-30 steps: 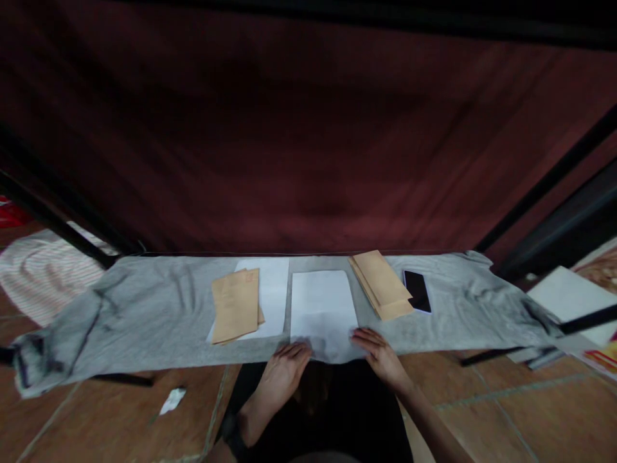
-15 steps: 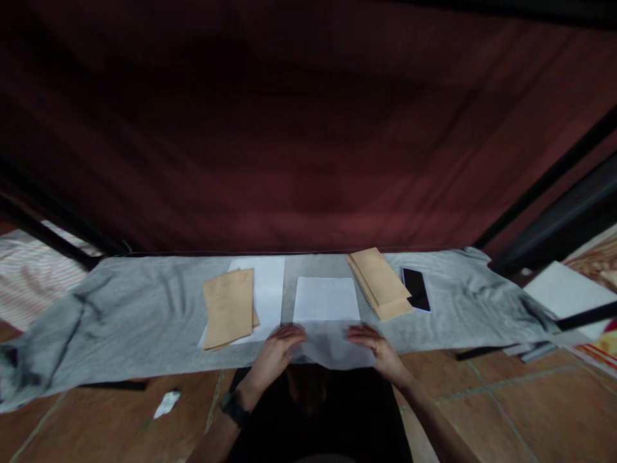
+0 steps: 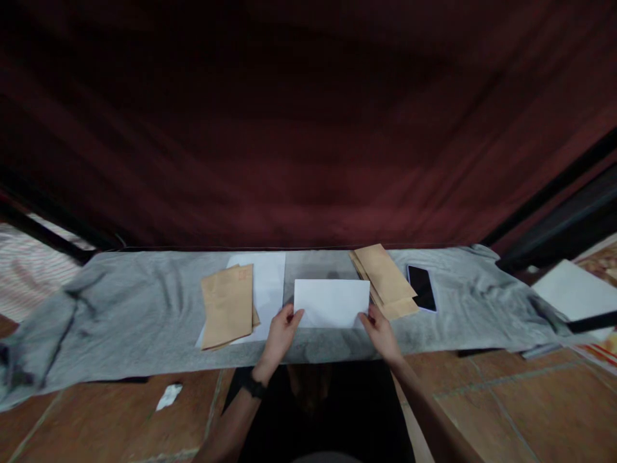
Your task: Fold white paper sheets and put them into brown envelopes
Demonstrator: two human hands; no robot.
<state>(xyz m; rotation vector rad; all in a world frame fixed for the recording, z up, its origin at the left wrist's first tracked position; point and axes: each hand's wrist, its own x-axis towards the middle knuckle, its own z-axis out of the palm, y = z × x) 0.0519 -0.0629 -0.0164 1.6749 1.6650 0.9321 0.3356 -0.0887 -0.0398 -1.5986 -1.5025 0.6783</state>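
A white sheet of paper (image 3: 331,302), folded into a wide short shape, is held level between my two hands over the grey cloth. My left hand (image 3: 282,331) pinches its left end, thumb on top. At the right end, my right hand (image 3: 378,328) grips it the same way. Left of the paper lie brown envelopes (image 3: 227,305) on top of white sheets (image 3: 268,286). Close beyond my right hand rests another stack of brown envelopes (image 3: 385,276).
A phone (image 3: 421,287) lies right of the envelope stack. Grey cloth (image 3: 144,308) covers the narrow bench. A dark red curtain (image 3: 308,161) hangs behind it. A crumpled white scrap (image 3: 168,397) is on the tiled floor, and a white board-like object (image 3: 576,289) stands at far right.
The paper's near part was being folded up under my spread hands; now the sheet is shorter and wider-looking, lifted, with both hands gripping its ends. The view has shifted slightly.
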